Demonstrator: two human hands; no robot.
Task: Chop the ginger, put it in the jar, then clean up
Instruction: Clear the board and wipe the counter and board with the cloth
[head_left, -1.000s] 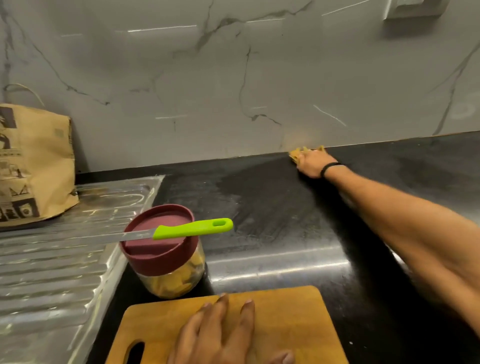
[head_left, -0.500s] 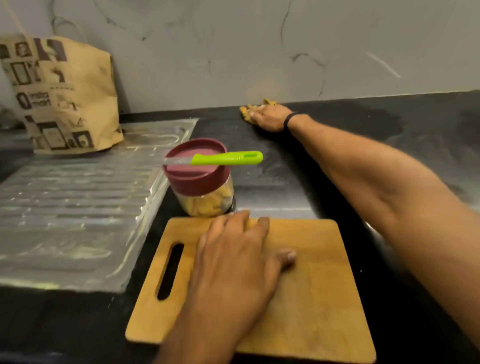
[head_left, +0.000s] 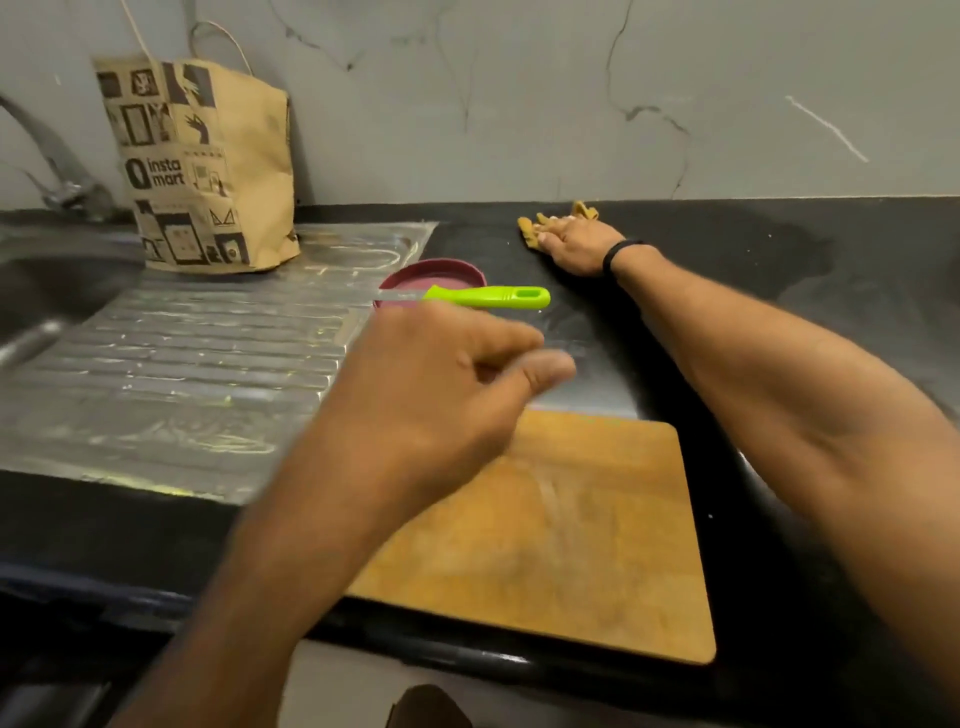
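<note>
My right hand (head_left: 574, 245) lay flat at the back of the desk (head_left: 779, 291), fingers spread and pressing a yellow cloth (head_left: 530, 228) against the foot of the wall. My left hand (head_left: 441, 395) hung above the near end of the cutting board (head_left: 597, 519), loosely curled and holding nothing, blurred in motion. Just beyond its knuckles stood the jar (head_left: 431, 275), its maroon lid on; my hand hid the ginger inside it. The knife (head_left: 483, 298) rested across that lid, long axis running left to right, green handle jutting right. I judged my left hand much the nearer to it, the handle lying just ahead and slightly right, so that hand should take it.
</note>
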